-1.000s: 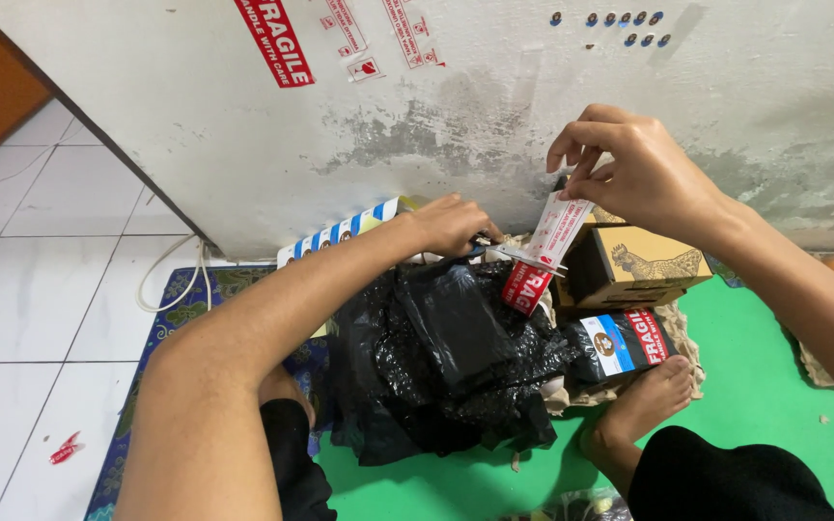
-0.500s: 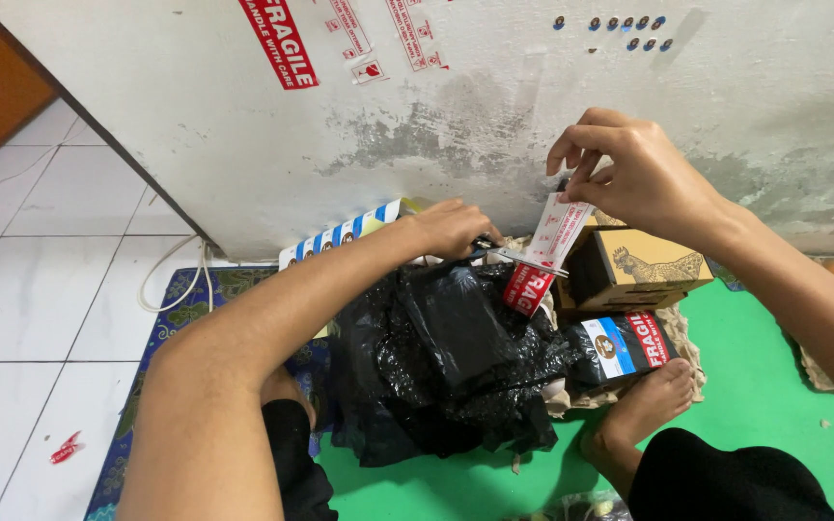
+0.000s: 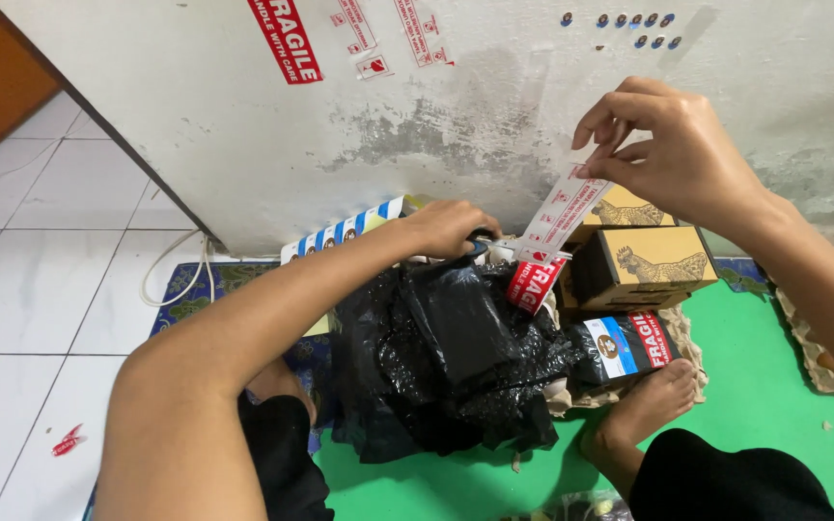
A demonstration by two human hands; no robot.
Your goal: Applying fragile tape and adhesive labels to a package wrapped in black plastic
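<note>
My right hand [image 3: 673, 154] pinches the top end of a white and red strip of tape [image 3: 557, 217] and holds it stretched upward. The strip's lower, red end sticks to a parcel wrapped in black plastic [image 3: 456, 357] that lies between my legs. My left hand [image 3: 446, 227] reaches across the parcel, closed on a pair of scissors [image 3: 504, 251] with a blue handle. The blades lie against the strip just above its red part. The hand hides most of the scissors.
Two dark and yellow boxes with a chicken picture [image 3: 644, 265] stand right of the parcel, against a stained white wall [image 3: 436, 125] with tape strips stuck on it. My bare foot [image 3: 653, 400] rests on a green mat [image 3: 774, 405]. White floor tiles [image 3: 41, 289] lie to the left.
My right hand has shifted slightly up and to the right with the strip. The left hand stays at the strip with the scissors.
</note>
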